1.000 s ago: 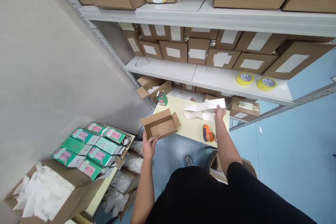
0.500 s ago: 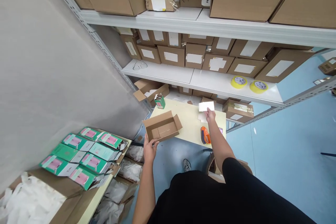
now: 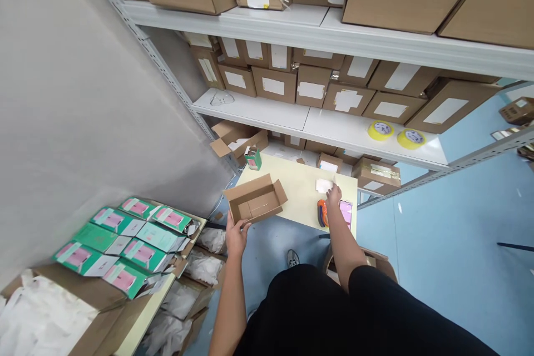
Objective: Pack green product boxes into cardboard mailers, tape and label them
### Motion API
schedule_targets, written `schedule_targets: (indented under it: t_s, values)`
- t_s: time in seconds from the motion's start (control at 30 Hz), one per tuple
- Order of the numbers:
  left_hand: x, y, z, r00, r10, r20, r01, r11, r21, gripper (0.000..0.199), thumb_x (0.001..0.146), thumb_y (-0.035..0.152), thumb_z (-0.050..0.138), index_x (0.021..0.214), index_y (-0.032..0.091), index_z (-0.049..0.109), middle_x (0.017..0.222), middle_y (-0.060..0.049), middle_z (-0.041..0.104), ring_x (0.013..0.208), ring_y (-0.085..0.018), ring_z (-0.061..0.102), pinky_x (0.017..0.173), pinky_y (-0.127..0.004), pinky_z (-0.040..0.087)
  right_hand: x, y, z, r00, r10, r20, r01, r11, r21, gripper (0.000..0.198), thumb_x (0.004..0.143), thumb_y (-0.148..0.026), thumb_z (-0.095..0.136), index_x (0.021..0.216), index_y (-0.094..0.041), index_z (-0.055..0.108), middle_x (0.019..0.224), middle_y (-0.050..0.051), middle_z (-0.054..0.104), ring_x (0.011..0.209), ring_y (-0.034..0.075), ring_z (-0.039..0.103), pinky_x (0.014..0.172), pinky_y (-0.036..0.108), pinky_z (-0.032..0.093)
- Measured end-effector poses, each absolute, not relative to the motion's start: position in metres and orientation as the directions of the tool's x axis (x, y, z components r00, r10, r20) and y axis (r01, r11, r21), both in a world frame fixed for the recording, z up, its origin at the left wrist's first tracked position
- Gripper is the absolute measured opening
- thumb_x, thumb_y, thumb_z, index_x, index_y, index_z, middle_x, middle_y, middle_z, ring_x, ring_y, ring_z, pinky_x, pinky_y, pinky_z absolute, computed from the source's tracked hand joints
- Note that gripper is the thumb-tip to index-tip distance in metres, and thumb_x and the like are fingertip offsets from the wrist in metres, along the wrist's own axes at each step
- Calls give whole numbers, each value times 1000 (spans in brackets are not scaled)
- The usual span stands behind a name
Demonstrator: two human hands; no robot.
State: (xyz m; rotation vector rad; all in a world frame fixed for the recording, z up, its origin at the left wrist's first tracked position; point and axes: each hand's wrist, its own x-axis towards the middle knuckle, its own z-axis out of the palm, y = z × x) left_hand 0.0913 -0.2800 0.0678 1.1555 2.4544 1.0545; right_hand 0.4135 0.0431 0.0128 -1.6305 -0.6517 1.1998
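My left hand [image 3: 237, 235] grips the near left corner of an open cardboard box [image 3: 261, 208], thumb along its near wall. The box is bare inside, its end flaps stand out, and it is tilted at the table's near edge. My right hand [image 3: 333, 196] is closed over the table's right part, with a thin white card [image 3: 334, 180] showing edge-on above its fingers. Beside these fingers lies a flat white paper piece [image 3: 323, 186]. An orange-and-blue tape dispenser [image 3: 322, 213] stands just left of my right wrist, and a phone [image 3: 345, 212] with a lit pink screen lies right of it.
A small green box [image 3: 252, 158] stands at the pale table's [image 3: 298, 194] far left corner. Shelves ahead hold cardboard boxes [image 3: 273, 85] and two yellow tape rolls [image 3: 380, 130]. Several green-and-pink boxes [image 3: 112, 219] lie on a side table at left, near a carton of white packing [image 3: 45, 311].
My right hand has come down and nearer; the white card it held broad side up now shows as a thin edge. The phone is now more exposed. My left hand keeps its hold.
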Motion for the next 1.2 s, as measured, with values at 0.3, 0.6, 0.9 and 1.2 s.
schedule_targets:
  t_s: [0.3,0.6,0.9,1.2]
  values:
    - [84,-345,72,-707,695,131,560,437,704,16,91,31,68,98,23,80,176,-1,15,156,-34,32,124,-43,39,297,-51,72,-110,950,-292,-216,-310,-926,70,81,-49,66,146,-26,55,143,10,63,127,21,62,106,39,50]
    - [79,-518,102,-885,430,178,429,603,672,16,89,25,70,100,21,81,173,-8,26,153,-35,38,120,-50,42,156,-210,128,-661,751,-19,-55,-74,-996,61,79,-48,75,133,-23,67,146,13,63,132,27,60,113,46,47]
    - [83,-732,99,-981,122,151,191,756,626,17,88,24,71,101,21,82,171,-9,31,146,-37,47,117,-51,44,40,-431,148,-937,322,132,-74,186,-980,52,82,-46,73,129,-23,71,143,12,65,137,29,57,114,46,47]
    - [98,-844,80,-992,-106,72,-34,760,649,17,84,22,74,99,22,82,169,-10,35,143,-39,49,114,-53,46,-33,-573,149,-980,-21,195,-181,484,-856,52,88,-36,63,139,-24,65,153,11,57,146,28,48,120,47,40]
